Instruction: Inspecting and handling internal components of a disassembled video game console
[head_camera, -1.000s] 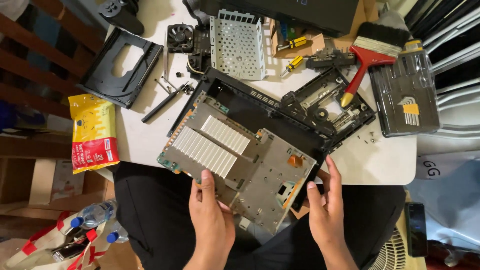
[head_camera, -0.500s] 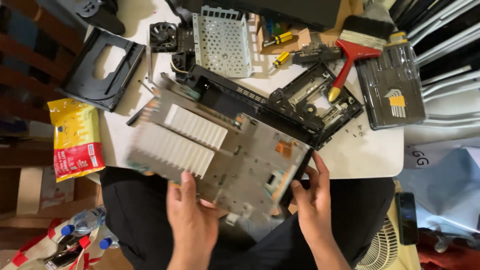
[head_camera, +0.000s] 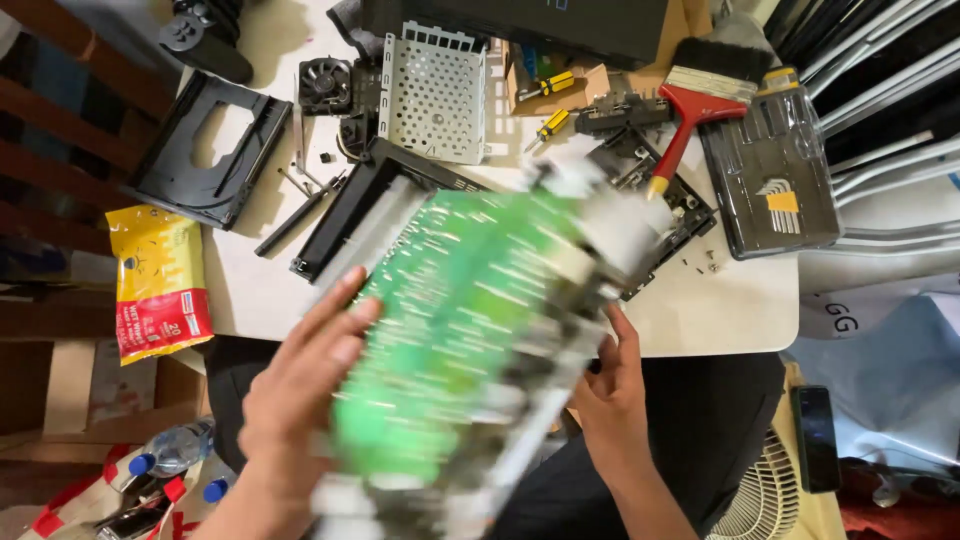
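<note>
A large circuit board (head_camera: 470, 330) is lifted above my lap, its green side facing up and blurred by motion. My left hand (head_camera: 300, 390) grips its left edge, fingers spread over the green face. My right hand (head_camera: 612, 395) holds its right edge from below. Behind the board, a black console chassis (head_camera: 350, 215) lies on the white table (head_camera: 720, 310).
On the table lie a perforated metal cage (head_camera: 433, 95), a small fan (head_camera: 325, 85), a black tray-like cover (head_camera: 210, 150), a red-handled brush (head_camera: 700, 95), yellow-handled screwdrivers (head_camera: 545, 125) and a grey tool case (head_camera: 775, 175). A yellow-and-red packet (head_camera: 155, 280) sits left. Bottles (head_camera: 170, 455) stand below.
The board was turned over: its metal-shielded side faced up earlier, now the green side does. It has also come up off the chassis toward me, held in both hands.
</note>
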